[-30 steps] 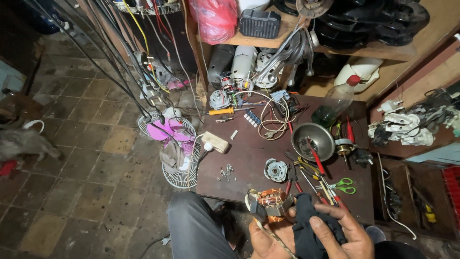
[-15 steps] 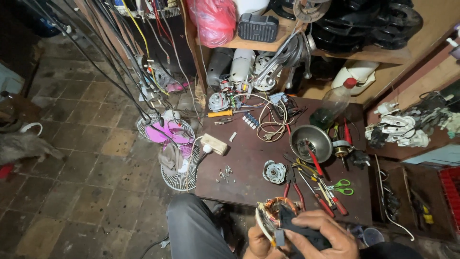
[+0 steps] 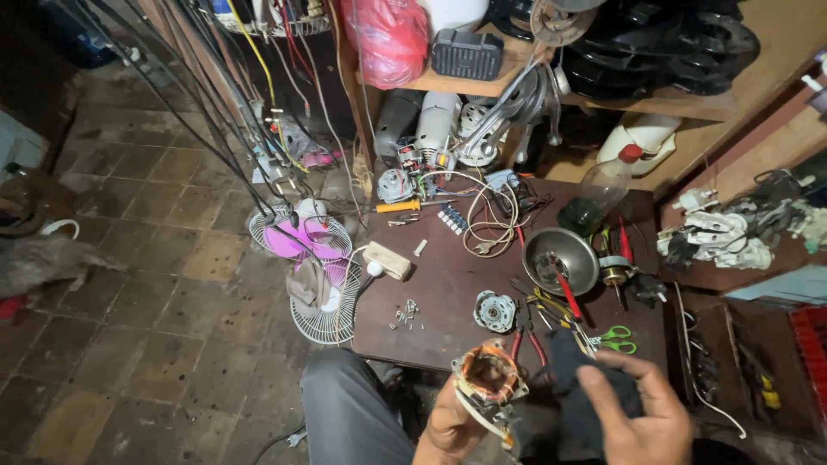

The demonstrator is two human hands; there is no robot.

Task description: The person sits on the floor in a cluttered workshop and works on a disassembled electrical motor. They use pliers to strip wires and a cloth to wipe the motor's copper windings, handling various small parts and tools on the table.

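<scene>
Over brown table (image 3: 448, 293), right hand (image 3: 642, 413) lifted dark cloth (image 3: 573, 387) off stator (image 3: 489, 379)

My left hand (image 3: 450, 424) is cut off at the wrist by the bottom edge, and its palm is hidden behind the motor stator (image 3: 488, 381) it holds. My right hand (image 3: 639, 417) also runs off the bottom edge; the dark cloth (image 3: 575, 387) under it is partly covered by my fingers, so I cannot tell its full shape. The small screws (image 3: 407, 313) on the tabletop (image 3: 448, 284) are too small to tell apart. The pile of white parts (image 3: 715, 239) at the right is a tangle I cannot sort out. The red bag (image 3: 389, 34) is cut by the top edge.
</scene>
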